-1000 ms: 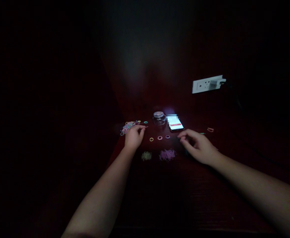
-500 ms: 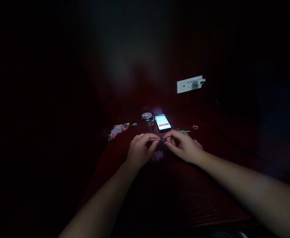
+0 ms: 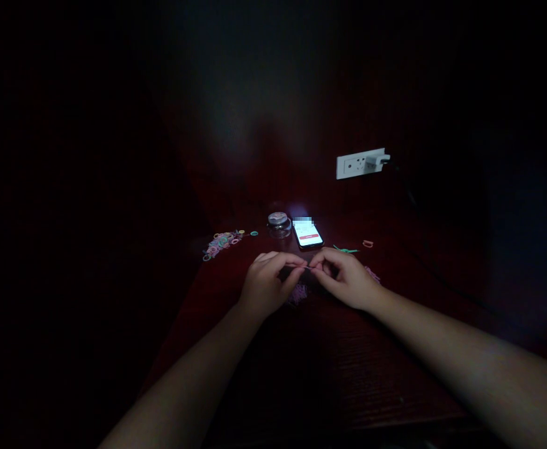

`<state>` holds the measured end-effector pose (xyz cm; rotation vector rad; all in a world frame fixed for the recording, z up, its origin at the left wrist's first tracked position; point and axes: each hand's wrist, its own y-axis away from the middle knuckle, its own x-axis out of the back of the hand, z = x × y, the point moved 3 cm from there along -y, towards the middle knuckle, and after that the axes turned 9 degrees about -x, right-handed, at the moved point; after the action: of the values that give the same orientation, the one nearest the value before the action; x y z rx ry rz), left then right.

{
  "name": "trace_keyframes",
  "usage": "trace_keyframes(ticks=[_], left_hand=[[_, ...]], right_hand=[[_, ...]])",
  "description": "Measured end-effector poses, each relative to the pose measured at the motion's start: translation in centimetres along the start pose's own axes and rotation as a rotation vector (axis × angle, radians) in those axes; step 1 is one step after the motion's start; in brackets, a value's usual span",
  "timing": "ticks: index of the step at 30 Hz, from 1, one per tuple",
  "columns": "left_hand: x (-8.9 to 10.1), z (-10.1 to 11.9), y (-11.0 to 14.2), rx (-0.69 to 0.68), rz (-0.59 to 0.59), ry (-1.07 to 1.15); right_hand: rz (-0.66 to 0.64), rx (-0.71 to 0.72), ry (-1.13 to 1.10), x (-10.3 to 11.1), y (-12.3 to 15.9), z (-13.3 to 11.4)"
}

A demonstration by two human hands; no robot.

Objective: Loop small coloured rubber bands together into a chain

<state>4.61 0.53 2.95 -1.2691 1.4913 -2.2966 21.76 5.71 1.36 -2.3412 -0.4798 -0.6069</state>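
At the bottom edge the left forearm [image 3: 193, 374] is cut off, and the right forearm [image 3: 464, 349] runs out at the lower right; between them the table [image 3: 348, 362] is dark, its near edge hard to make out. Just below the centre of the frame, a purple pile [image 3: 297, 294] lies partly hidden behind the left hand [image 3: 268, 284]. That hand pinches a thin strand [image 3: 307, 267] between thumb and forefinger, and the right hand [image 3: 345, 277], its fingertips closed on the strand too, faces it just beside. Only a short pale bit of the strand shows in the narrow gap; the fingers hide its ends. Right of centre, a pink pile [image 3: 372, 274] is mostly covered by the right hand, with green strips [image 3: 345, 250] and an orange band [image 3: 367, 244] beyond. Left of centre lies a heap [image 3: 221, 244] of coloured rings, too small to count, a teal ring [image 3: 254, 233] near it. Farther back, the lit phone [image 3: 309, 234] has its upper screen blurred out, beside a lidded jar [image 3: 279, 226] whose contents are unclear. On the wall, right of centre, a plug [image 3: 377, 159] covers part of the socket [image 3: 360, 163]; its cable fades into darkness.
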Motion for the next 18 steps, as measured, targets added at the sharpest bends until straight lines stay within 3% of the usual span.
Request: trace_keyframes(ticks=[18], left_hand=[[-0.19, -0.04, 0.17, 0.026, -0.033, 0.024]], right_hand=[[-0.024, 0.016, -0.027, 0.03, -0.01, -0.25]])
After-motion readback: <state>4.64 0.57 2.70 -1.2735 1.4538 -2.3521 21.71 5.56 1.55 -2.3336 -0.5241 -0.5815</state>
